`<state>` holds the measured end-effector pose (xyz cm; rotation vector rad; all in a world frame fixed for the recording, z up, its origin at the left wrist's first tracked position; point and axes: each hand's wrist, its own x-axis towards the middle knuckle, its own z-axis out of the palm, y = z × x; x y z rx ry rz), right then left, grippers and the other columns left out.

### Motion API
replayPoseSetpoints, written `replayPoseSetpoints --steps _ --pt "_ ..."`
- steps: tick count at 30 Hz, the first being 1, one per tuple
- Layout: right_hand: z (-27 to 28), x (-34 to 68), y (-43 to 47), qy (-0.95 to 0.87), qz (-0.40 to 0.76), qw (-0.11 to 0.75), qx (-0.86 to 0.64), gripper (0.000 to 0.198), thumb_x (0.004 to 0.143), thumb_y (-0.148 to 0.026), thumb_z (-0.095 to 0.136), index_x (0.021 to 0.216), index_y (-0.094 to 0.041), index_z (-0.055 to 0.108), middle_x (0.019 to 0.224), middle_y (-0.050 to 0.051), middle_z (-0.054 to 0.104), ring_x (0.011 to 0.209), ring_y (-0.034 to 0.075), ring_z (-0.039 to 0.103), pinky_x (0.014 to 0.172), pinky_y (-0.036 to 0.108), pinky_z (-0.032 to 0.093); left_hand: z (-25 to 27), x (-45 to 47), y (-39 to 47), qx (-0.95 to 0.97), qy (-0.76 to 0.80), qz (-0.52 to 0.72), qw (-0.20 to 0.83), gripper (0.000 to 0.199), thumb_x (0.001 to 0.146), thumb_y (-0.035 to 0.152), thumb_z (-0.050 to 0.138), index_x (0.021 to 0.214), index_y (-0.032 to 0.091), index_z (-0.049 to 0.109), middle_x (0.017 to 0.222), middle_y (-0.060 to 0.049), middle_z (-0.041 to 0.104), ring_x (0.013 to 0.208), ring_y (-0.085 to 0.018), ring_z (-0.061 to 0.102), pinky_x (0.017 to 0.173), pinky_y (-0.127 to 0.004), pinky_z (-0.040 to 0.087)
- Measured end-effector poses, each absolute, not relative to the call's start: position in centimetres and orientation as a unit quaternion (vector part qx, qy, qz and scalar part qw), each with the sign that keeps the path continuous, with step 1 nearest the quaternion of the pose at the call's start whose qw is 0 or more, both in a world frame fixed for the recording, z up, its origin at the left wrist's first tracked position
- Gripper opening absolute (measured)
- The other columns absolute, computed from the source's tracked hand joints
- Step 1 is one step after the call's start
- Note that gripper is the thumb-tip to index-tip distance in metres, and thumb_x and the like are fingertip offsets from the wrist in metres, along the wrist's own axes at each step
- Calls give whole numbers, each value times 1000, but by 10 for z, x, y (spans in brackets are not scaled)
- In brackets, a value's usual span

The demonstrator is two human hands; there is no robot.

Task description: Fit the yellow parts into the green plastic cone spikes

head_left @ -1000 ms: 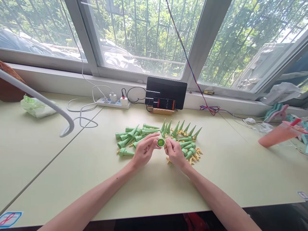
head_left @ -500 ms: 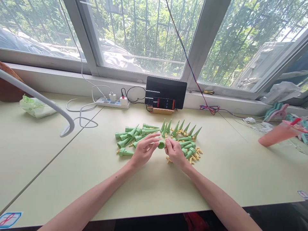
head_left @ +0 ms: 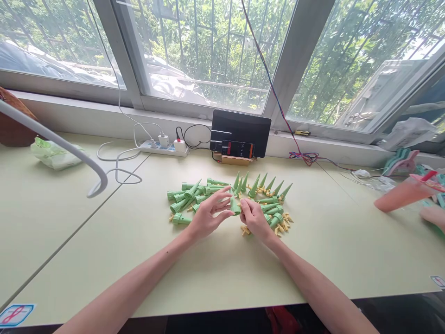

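A green plastic watering spike is held up between my two hands, its wide end tilted down towards me. My left hand grips it between thumb and curved fingertips. On its other side, my right hand pinches a small yellow valve piece against the spike's side, mostly covered by my fingers. Several green spikes lie in a pile beyond my left hand. More spikes stand point up in a curved row behind my hands. Loose yellow valve pieces lie right of my right hand, near other lying spikes.
At the back, a phone leans against a black tablet. A power strip with white cables stands left of it. Towards the right are a cup with a red drink and another person's hand.
The green spike has turned between my hands, so its open end now points lower and more of its side shows. Another person's hand has come in at the right edge.
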<state>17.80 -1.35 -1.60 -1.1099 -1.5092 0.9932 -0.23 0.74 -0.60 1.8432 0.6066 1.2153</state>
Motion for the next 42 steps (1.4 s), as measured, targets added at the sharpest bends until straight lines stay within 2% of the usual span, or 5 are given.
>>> replayPoseSetpoints --steps 10,25,34,39,42 --pt "-18 185 -8 -642 411 458 -457 44 97 -52 41 66 -22 35 53 -6 36 46 10 33 46 25 28 -13 -6 12 781 245 447 360 53 83 30 72 131 21 51 135 -15 60 123 -30 59 106 -49 47" --pt "-10 186 -7 -671 406 413 -463 42 97 -48 40 64 -21 41 52 -5 38 45 10 34 45 25 28 -13 -15 14 908 207 332 148 65 94 7 48 150 34 31 149 -8 46 129 -25 54 98 -39 54" --pt "-13 175 -11 -577 425 516 -469 42 98 -52 41 68 -22 41 48 -7 35 42 9 29 45 24 27 -12 -7 12 871 249 393 156 57 96 21 53 148 31 31 151 -11 43 131 -25 53 103 -41 51" --pt "-12 177 -14 -609 352 524 -481 41 100 -51 39 72 -21 45 52 -6 38 47 11 34 48 25 29 -6 -3 10 766 345 493 228 27 96 36 52 115 18 59 105 -9 72 91 -20 72 79 -32 60" --pt "-15 177 -14 -655 306 501 -475 39 100 -47 39 72 -21 44 55 -5 38 50 11 36 50 25 30 0 -2 9 736 369 446 352 43 98 46 44 74 16 61 60 -2 65 51 -13 63 50 -23 52"
